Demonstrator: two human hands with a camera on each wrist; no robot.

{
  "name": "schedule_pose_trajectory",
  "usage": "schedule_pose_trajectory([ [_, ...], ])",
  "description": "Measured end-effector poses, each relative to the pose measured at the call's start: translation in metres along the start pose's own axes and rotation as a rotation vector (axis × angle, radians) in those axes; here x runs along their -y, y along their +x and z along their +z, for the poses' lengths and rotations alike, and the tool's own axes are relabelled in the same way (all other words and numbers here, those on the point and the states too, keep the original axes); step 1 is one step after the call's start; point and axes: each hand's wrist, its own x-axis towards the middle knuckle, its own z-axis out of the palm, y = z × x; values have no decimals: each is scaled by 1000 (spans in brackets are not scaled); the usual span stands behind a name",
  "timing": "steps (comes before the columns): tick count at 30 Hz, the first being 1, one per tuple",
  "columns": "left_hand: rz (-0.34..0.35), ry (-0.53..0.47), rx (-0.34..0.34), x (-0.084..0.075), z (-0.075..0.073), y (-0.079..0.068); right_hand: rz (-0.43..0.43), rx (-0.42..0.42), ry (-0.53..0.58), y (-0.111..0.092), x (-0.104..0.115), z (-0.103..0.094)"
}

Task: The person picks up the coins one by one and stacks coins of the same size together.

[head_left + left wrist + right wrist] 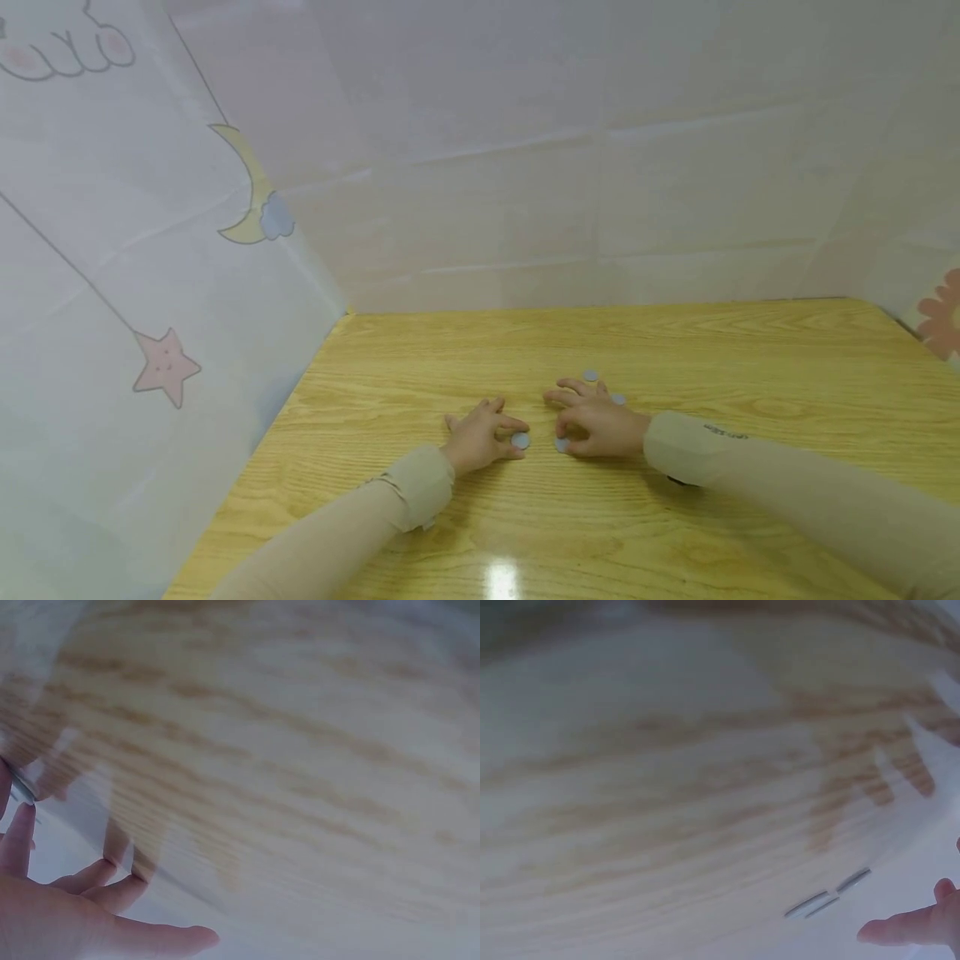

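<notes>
My left hand (477,440) is low over the wooden table, its thumb and index finger on either side of a thin, coin-like grey disc (520,440). In the left wrist view this disc (21,784) shows edge-on at the fingertips, while the other fingers spread and touch the tabletop. Just to the right, my right hand (600,423) pinches a second grey disc (561,446) with thumb and index finger, partly covering it. Its other fingers stretch out forward. Beyond the right hand lie two more grey discs, one farther back (591,376) and one by the knuckles (618,399).
The wood-grain table (420,358) runs back to a pale sheet wall (465,208). On the left stands another sheet with a printed moon and a pink star (167,365). A printed flower (942,317) shows at the right edge.
</notes>
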Motion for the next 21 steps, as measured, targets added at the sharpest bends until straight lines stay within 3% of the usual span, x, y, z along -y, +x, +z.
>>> schedule_pose_trajectory([
  [11, 48, 38, -41, -6, 2, 0, 2, -41, 40, -6, -6, -5],
  [21, 12, 53, -57, -19, 9, 3, -11, -93, 51, -18, -13, -9],
])
